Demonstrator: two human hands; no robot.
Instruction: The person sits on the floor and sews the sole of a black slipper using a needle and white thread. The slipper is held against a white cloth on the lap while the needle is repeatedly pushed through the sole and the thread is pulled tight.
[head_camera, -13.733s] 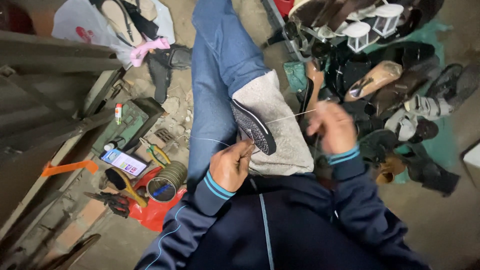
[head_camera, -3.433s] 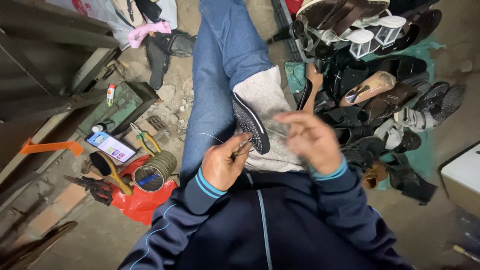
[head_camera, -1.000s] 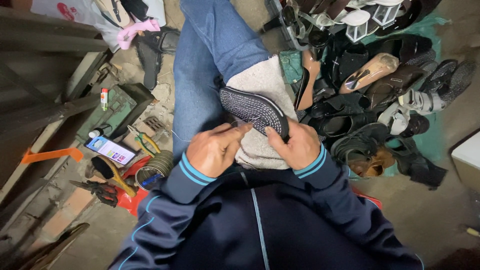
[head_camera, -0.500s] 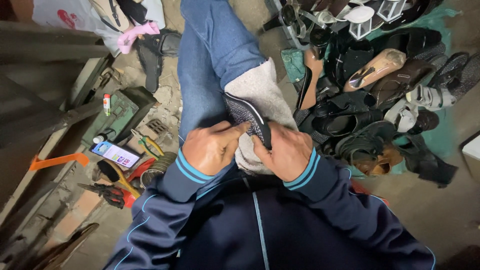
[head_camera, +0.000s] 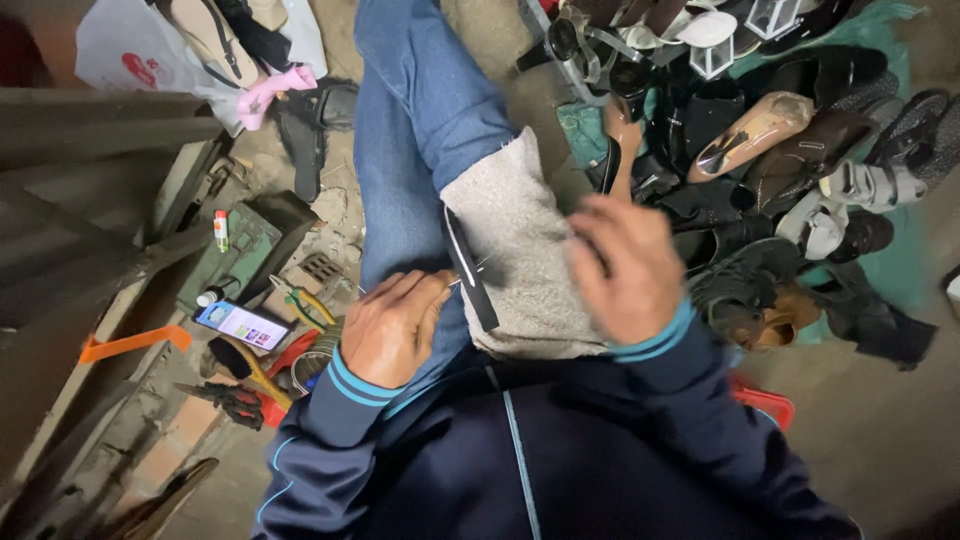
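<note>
A dark shoe (head_camera: 472, 272) stands on its edge on a grey cloth (head_camera: 525, 270) spread over my knee in blue jeans (head_camera: 415, 130). My left hand (head_camera: 393, 328) pinches the shoe's near edge, and a thin metal point with a pale thread shows at its fingertips. My right hand (head_camera: 627, 268) hovers over the right side of the cloth. It is blurred by motion with its fingers curled, and I cannot make out anything in it.
A heap of dark shoes and sandals (head_camera: 780, 170) lies on the right. To the left on the ground are a lit phone (head_camera: 241, 325), a green metal block (head_camera: 243, 245), pliers (head_camera: 232, 398), a roll of cord (head_camera: 318, 352) and a white bag (head_camera: 130, 45).
My right hand has let go of the shoe and swung away to the right. The shoe has turned from sole-up onto its edge, and my left hand stays at it.
</note>
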